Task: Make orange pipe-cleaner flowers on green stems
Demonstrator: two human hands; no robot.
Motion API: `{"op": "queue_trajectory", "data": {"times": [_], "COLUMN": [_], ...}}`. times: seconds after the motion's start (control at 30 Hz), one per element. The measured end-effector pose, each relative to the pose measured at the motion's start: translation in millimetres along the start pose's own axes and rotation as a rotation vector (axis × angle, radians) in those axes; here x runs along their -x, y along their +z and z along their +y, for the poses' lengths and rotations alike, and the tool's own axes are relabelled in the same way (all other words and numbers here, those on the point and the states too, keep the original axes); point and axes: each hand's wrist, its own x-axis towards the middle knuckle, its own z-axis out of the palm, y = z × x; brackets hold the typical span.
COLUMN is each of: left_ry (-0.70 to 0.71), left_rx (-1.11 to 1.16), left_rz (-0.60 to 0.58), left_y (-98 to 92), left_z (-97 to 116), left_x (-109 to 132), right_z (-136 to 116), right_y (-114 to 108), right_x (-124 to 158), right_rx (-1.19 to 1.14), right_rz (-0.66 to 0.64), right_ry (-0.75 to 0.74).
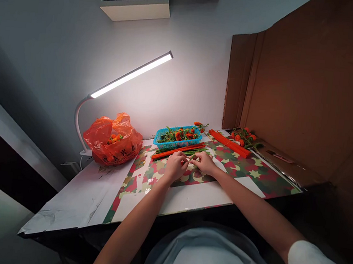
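My left hand [176,165] and my right hand [204,163] meet low over the camouflage-patterned mat, fingertips pinched close together. Between them shows a small green piece [192,156], too small to make out its kind; both hands seem to grip it. Just beyond my fingers lie a bundle of orange pipe cleaners [161,155] and some green pipe cleaners [198,150]. Behind these stands a blue basket [159,139] holding orange flowers with green stems [178,136].
An orange plastic bag [111,154] with orange flowers inside sits at left, beside a lit clamp lamp [132,75]. Another orange pipe cleaner bundle [229,143] and more orange flowers [242,138] lie at right. A tall cardboard sheet [304,86] borders the right side.
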Motion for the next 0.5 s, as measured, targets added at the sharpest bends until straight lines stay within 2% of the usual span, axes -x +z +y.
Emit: {"op": "queue_trajectory", "data": {"times": [0.1,0.27,0.4,0.5], "left_ry": [-0.131,-0.434,-0.535,-0.572], "left_rx": [0.295,0.811,0.988,1.050], "left_rz": [-0.109,-0.382,-0.487,-0.527], "left_y": [-1.0,-8.2,-18.3,-22.4], "left_z": [-7.8,-16.5,-14.1,-12.6], "left_x": [-2.1,-4.3,-5.7,-6.7], "right_z": [3.3,6.0,5.2,3.7], "right_y": [-5.2,-10.5,-11.0,-10.2], "right_x": [2.7,2.7,-0.1,-0.5], "right_rx": [-0.030,-0.209,-0.270,-0.263], "right_rz": [-0.027,-0.085,-0.128,-0.113], "right_ry": [-0.088,-0.190,-0.232,-0.248]}}
